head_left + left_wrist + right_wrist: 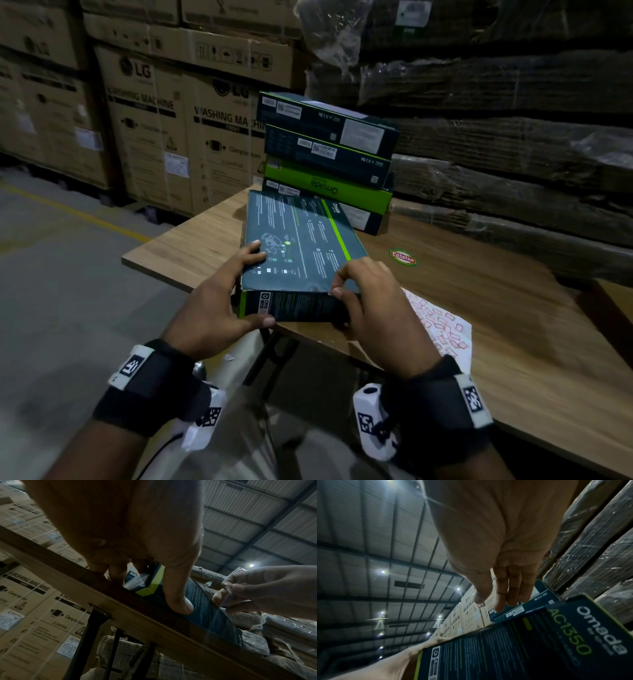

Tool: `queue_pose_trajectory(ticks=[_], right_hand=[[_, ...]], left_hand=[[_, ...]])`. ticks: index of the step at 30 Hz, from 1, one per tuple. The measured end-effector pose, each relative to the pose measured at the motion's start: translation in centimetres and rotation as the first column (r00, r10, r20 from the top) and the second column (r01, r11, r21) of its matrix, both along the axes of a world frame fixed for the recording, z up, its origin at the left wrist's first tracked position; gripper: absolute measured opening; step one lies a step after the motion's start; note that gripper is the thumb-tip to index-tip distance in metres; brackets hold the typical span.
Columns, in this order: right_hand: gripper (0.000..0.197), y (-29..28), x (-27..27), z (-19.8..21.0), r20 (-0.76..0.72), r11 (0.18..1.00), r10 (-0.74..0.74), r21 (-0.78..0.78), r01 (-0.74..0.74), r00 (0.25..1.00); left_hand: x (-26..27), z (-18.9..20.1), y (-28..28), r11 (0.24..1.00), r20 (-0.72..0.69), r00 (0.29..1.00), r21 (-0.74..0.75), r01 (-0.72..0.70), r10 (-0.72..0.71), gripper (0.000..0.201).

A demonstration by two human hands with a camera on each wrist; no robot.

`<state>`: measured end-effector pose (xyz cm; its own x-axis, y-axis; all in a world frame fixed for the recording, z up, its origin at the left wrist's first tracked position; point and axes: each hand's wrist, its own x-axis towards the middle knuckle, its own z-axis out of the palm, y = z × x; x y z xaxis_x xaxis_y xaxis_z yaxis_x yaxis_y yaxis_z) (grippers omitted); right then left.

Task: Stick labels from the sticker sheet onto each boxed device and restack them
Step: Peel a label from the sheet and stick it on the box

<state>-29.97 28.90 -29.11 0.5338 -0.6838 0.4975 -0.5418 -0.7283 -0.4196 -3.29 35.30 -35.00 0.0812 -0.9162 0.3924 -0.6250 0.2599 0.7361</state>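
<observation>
**Hands at the near end of a dark boxed device**

A dark boxed device with a green stripe lay flat at the near corner of the wooden table, its near end at the table's edge; the left hand held its near left corner, fingers laid on the top face and thumb curled along the near side panel; the right hand was at the near right corner, thumb and forefinger pinched together at the top edge, though whether a label lay between them could not be told; the left-wrist view showed something thin and clear at those fingertips. Just behind the box stood a stack of four similar boxes, one of them bright green; the sticker sheet with red labels lay on the table right of the right hand; a round red and green sticker sat on the tabletop beyond it; large cardboard cartons stood behind.
</observation>
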Motion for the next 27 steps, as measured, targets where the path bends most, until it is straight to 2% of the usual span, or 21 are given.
queue_pose_trajectory(ticks=[10,20,21,23,27], right_hand=[[0.006,-0.9,1.6,-1.2,-0.090,0.999,-0.036,-0.016,0.035,0.995],[0.003,-0.4,2.2,-2.0,-0.001,0.998,-0.051,-0.037,0.051,0.999],[0.002,-0.4,2.1,-2.1,0.030,0.999,-0.045,-0.030,0.045,0.999],[0.011,-0.2,1.8,-2.2,0.111,1.000,-0.031,0.005,0.030,0.993],[0.033,-0.2,1.4,-2.2,0.260,0.998,-0.032,0.060,0.017,0.965]], left_hand=[[-0.2,-0.2,-0.1,1.000,0.002,1.000,-0.012,-0.015,0.015,0.104],[-0.1,-0.5,-0.3,1.000,0.023,1.000,-0.018,-0.011,0.012,0.104],[-0.1,-0.4,-0.2,1.000,0.031,1.000,-0.014,-0.003,0.004,0.102],[-0.6,-0.1,-0.2,0.999,0.057,0.998,-0.035,-0.030,0.032,0.091],[-3.2,0.9,-0.5,0.973,0.159,0.976,-0.200,-0.118,0.151,0.056]])
